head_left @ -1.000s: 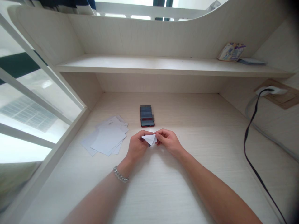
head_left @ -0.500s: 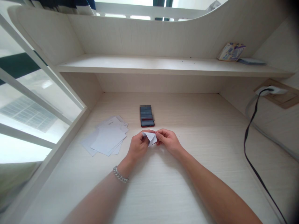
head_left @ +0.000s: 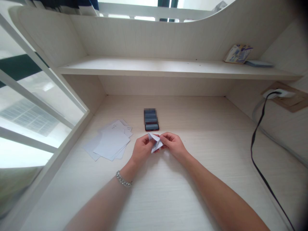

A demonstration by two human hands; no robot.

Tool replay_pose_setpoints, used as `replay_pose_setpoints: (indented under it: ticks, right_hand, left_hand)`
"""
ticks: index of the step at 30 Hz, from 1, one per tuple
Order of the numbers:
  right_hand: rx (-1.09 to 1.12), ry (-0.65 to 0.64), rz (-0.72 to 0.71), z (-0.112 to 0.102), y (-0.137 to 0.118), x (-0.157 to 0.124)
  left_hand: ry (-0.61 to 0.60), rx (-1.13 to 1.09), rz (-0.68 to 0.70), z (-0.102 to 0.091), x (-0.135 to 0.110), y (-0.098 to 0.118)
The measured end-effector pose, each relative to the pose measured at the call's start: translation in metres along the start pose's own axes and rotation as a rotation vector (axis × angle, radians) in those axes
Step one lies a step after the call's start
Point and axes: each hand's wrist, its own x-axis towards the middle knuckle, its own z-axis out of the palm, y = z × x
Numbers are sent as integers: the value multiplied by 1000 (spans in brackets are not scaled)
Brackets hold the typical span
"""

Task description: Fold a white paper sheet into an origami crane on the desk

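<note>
A small folded piece of white paper (head_left: 157, 145) is held between both hands just above the desk, its flaps standing partly apart. My left hand (head_left: 142, 148), with a silver chain bracelet (head_left: 123, 179) on the wrist, closes on the paper's left side, thumb reaching in between the flaps. On the paper's right corner, my right hand (head_left: 175, 146) pinches with thumb and forefinger. Some fingertips are hidden behind the paper. Just beyond the hands lies a phone (head_left: 151, 126), its screen partly blurred out.
Several loose white sheets (head_left: 112, 141) overlap on the desk to the left. A black cable (head_left: 255, 138) runs down the right from a wall socket (head_left: 290, 96). A shelf (head_left: 149, 67) spans the back, with a colourful packet (head_left: 238, 53) at its right. Rails (head_left: 48, 101) border the left.
The paper's flaps have spread wider and it has tilted a little. My left thumb has moved in between the flaps; the right hand has barely shifted.
</note>
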Motion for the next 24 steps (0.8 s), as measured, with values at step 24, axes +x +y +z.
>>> replay_pose_setpoints:
  ticks: [24]
  right_hand:
    - [-518,287,-264,19,-9,-17]
  left_hand:
    - [111,648,258,6,-10,5]
